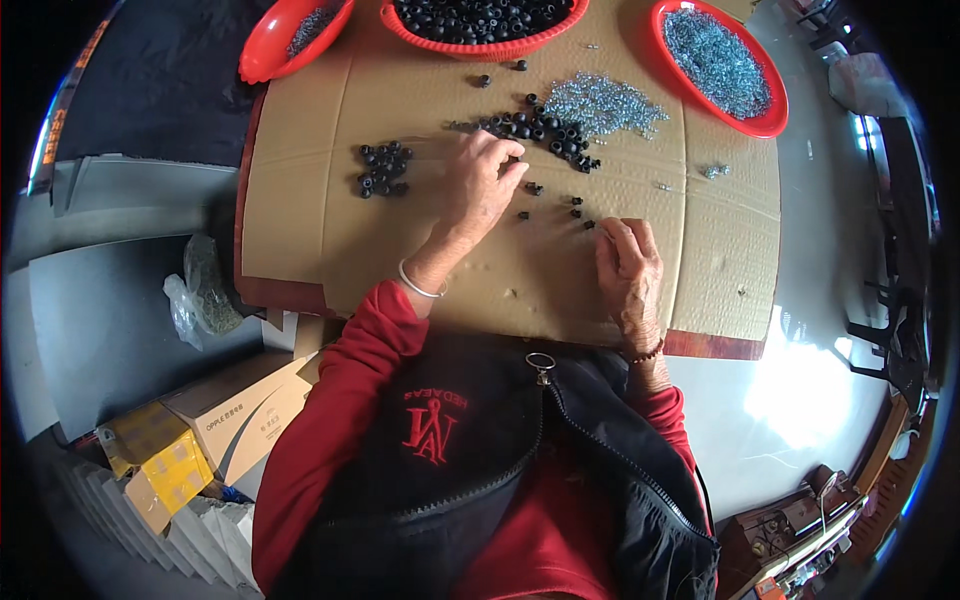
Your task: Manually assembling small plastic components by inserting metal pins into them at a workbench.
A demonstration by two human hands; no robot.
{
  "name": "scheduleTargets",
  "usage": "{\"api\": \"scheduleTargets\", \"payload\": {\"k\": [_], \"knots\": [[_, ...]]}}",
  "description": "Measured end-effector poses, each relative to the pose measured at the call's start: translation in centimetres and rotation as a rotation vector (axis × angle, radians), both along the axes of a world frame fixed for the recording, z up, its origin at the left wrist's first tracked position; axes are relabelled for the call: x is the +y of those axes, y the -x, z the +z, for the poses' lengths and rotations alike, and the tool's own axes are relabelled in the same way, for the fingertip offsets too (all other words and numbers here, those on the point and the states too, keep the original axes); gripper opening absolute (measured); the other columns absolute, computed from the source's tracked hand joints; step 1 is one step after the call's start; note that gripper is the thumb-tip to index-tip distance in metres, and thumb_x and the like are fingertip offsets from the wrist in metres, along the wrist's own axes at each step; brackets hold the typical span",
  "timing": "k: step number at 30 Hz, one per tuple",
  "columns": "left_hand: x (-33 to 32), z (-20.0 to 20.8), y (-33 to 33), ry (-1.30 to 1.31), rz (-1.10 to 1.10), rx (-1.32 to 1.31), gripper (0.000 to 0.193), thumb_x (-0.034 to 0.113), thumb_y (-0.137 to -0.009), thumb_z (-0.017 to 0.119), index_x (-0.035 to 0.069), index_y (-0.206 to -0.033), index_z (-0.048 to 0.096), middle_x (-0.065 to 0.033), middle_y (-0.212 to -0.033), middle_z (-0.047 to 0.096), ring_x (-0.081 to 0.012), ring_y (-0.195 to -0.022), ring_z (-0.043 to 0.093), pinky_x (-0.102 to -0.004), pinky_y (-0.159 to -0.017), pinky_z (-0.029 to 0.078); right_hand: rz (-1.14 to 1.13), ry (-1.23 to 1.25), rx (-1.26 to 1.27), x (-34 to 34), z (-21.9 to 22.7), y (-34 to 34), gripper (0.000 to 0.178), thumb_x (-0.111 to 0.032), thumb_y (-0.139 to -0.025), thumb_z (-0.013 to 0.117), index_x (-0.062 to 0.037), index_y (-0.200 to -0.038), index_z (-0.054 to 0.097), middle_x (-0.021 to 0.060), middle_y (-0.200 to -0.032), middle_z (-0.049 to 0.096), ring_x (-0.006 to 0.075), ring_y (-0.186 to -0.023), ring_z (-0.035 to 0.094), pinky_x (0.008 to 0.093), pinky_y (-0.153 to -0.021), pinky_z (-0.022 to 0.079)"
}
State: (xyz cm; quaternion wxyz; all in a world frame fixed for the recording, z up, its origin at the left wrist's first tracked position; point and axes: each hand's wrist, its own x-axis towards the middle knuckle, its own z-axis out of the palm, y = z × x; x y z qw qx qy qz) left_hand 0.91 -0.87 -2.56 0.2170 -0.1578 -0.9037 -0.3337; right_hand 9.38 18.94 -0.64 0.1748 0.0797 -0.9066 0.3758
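Beads may scatter, I judge, if left hand or right hand, both half-curled, any grip unclear, nudges them.

Cardboard over a table — black beads, silvery bits, red bowls

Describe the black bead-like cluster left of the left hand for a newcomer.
Find the wide cardboard sheet. On its left part, left of the left hand, sits a compact black bead-like cluster. The larger black pile beyond that hand borders silvery pieces; this cluster lies alone.
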Motion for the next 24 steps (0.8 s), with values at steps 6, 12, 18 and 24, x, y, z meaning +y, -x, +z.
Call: {"api": "scheduleTargets", "payload": {"k": [6,12,18,24], "knots": [[-0.4,0.2,0.2,-0.043,-0.105,0.029,0.02,0.003,-0.067,0.07,0.005,-0.083,0.059,-0.0066,-0.082,0.052,-0.0203,-0.072,0.053,-0.0305,-0.061,0.045,-0.037,0.009,-0.012,0.6,-0.3,-0.1,0.016,-0.001,-0.072,0.06,-0.0058,-0.088,0.059,0.0101,-0.082,0.054,0.0278,-0.074,0.057,0.0348,-0.061,0.047],[-0.3,2.3,-1.2,-0.884,-0.167,-0.476,0.015,0.007,-0.077,0.066,0.003,-0.089,0.059,-0.0028,-0.087,0.06,-0.0124,-0.071,0.059,-0.0225,-0.055,0.046,0.001,-0.033,0.011,0.0,-0.1,0.2,0.018,0.0,-0.074,0.061,-0.0035,-0.091,0.059,0.0105,-0.084,0.055,0.0271,-0.071,0.057,0.0329,-0.061,0.047],[-1.8,2.3,-4.4,-1.573,-0.304,-1.123,0.022,0.007,-0.08,0.061,0.004,-0.102,0.059,-0.0097,-0.094,0.063,-0.0158,-0.081,0.063,-0.0198,-0.057,0.05,0.022,-0.214,0.123,-0.4,-1.2,1.0,0.019,-0.005,-0.069,0.065,-0.0058,-0.088,0.06,0.0077,-0.081,0.053,0.0254,-0.073,0.055,0.0342,-0.062,0.047],[-1.4,2.0,-6.2,-1.518,-0.287,-1.211,0.022,0.006,-0.08,0.061,0.004,-0.102,0.059,-0.01,-0.094,0.063,-0.0153,-0.08,0.062,-0.0207,-0.058,0.049,0.02,-0.217,0.09,0.0,-1.3,0.7,0.016,-0.004,-0.069,0.064,-0.0057,-0.085,0.06,0.008,-0.081,0.054,0.0257,-0.073,0.055,0.0343,-0.063,0.047]]}}
